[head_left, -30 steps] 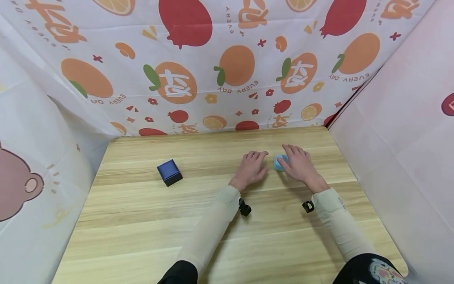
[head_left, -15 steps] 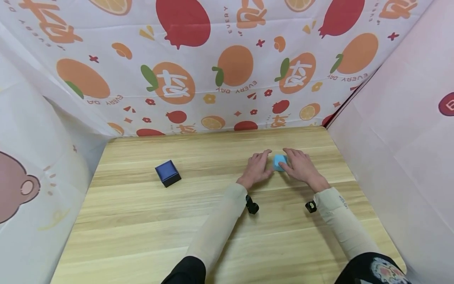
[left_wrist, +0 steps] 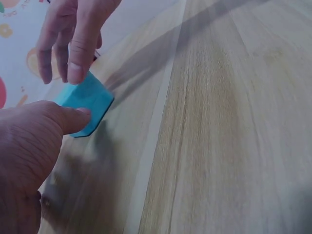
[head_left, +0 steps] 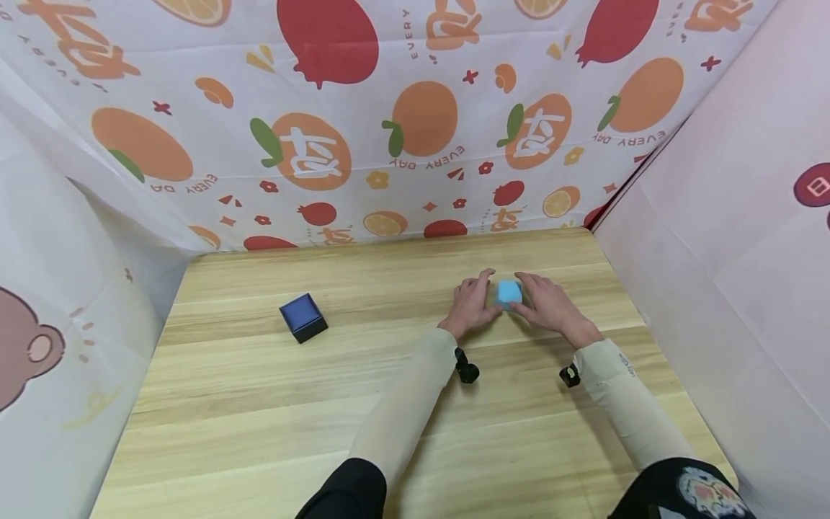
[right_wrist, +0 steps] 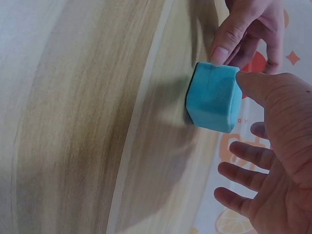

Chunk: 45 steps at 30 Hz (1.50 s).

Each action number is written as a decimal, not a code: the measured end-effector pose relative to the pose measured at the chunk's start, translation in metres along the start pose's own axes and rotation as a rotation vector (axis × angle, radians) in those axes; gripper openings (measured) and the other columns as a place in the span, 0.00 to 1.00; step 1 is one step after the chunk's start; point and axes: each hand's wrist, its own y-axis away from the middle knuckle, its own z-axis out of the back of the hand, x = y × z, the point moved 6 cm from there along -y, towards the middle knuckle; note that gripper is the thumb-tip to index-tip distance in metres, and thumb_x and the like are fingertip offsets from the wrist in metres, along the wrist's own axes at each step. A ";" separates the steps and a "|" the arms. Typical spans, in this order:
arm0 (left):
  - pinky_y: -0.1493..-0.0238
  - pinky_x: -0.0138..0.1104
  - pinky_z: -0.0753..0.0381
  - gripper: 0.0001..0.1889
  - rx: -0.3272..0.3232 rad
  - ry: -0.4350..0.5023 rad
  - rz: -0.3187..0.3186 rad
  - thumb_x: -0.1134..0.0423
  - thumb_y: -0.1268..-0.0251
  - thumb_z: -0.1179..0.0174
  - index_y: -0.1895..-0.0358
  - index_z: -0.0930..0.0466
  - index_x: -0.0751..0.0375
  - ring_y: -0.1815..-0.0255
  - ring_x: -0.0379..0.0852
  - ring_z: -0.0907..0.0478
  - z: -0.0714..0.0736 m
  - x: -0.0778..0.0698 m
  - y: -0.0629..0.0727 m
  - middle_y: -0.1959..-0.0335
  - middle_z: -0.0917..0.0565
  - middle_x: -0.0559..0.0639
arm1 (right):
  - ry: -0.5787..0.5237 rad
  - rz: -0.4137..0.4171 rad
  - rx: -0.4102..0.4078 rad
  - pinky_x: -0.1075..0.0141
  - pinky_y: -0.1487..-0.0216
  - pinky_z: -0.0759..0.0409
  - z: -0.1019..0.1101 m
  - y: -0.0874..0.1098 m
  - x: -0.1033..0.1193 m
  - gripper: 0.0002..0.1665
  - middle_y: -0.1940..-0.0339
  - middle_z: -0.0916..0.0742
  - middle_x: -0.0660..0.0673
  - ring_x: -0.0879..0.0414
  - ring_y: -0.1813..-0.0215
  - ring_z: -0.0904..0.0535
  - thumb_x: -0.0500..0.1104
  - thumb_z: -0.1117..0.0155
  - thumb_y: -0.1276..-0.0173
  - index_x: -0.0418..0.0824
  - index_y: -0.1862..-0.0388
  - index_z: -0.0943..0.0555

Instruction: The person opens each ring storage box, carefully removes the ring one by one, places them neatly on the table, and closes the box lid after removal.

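A small light-blue box (head_left: pixel 509 293) with a bevelled top sits on the table between both hands, towards the far right. My left hand (head_left: pixel 471 303) is at its left side, fingers loosely bent, and the left thumb (left_wrist: pixel 75 119) touches the near edge of the box. On the other side is my right hand (head_left: pixel 551 306); its fingers (right_wrist: pixel 239 178) are spread and apart from the box. The right thumb (right_wrist: pixel 253 85) reaches the box's top edge. A dark blue box (head_left: pixel 303 317) with black sides rests to the left, away from both hands.
The wooden table (head_left: pixel 272 404) has a patterned cloth (head_left: pixel 424 169) along its back edge. Pale cloth walls (head_left: pixel 726 238) border it left and right. Black cameras (head_left: pixel 467 367) are strapped at both wrists.
My left hand has moved right, up to the light-blue box. The right thumb has drawn back from over the box towards its edge. The head view has shifted slightly.
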 end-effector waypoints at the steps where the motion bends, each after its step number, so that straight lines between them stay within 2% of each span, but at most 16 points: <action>1: 0.25 0.53 0.39 0.44 -0.001 0.004 0.006 0.54 0.35 0.31 0.22 0.49 0.50 0.25 0.60 0.35 -0.001 0.000 -0.001 0.28 0.24 0.56 | -0.006 0.003 0.005 0.32 0.32 0.31 -0.001 0.000 0.000 0.46 0.27 0.27 0.27 0.28 0.29 0.29 0.56 0.34 0.29 0.36 0.22 0.40; 8: 0.24 0.52 0.44 0.45 0.019 0.008 0.023 0.53 0.34 0.31 0.21 0.50 0.48 0.25 0.58 0.35 -0.007 -0.002 -0.005 0.29 0.24 0.53 | -0.033 0.007 0.024 0.35 0.31 0.30 -0.004 0.000 -0.003 0.49 0.27 0.27 0.27 0.29 0.30 0.28 0.55 0.32 0.30 0.38 0.20 0.43; 18: 0.25 0.53 0.47 0.45 0.028 0.041 0.030 0.55 0.36 0.29 0.22 0.49 0.46 0.27 0.57 0.33 -0.011 -0.003 -0.010 0.29 0.23 0.51 | -0.078 0.031 0.019 0.37 0.30 0.30 -0.008 -0.002 -0.004 0.46 0.27 0.26 0.29 0.32 0.29 0.27 0.49 0.31 0.29 0.38 0.20 0.42; 34: 0.26 0.54 0.48 0.45 -0.002 0.057 0.031 0.56 0.39 0.27 0.22 0.46 0.46 0.31 0.56 0.31 -0.014 -0.001 -0.010 0.31 0.22 0.51 | -0.116 0.038 0.016 0.39 0.31 0.28 -0.011 -0.003 -0.006 0.45 0.27 0.25 0.30 0.33 0.29 0.27 0.44 0.32 0.29 0.39 0.20 0.42; 39: 0.23 0.53 0.50 0.45 0.002 0.057 0.044 0.55 0.37 0.28 0.22 0.47 0.45 0.29 0.55 0.32 -0.016 0.001 -0.009 0.29 0.23 0.49 | -0.127 0.040 0.019 0.39 0.31 0.28 -0.010 -0.003 -0.005 0.46 0.27 0.25 0.29 0.33 0.29 0.26 0.43 0.31 0.30 0.38 0.20 0.43; 45: 0.19 0.53 0.55 0.43 0.007 0.067 0.055 0.56 0.35 0.30 0.22 0.46 0.47 0.22 0.53 0.38 -0.019 0.005 -0.006 0.27 0.24 0.46 | -0.127 0.040 0.016 0.39 0.29 0.29 -0.013 -0.004 -0.004 0.46 0.27 0.25 0.29 0.33 0.29 0.27 0.44 0.31 0.30 0.38 0.20 0.43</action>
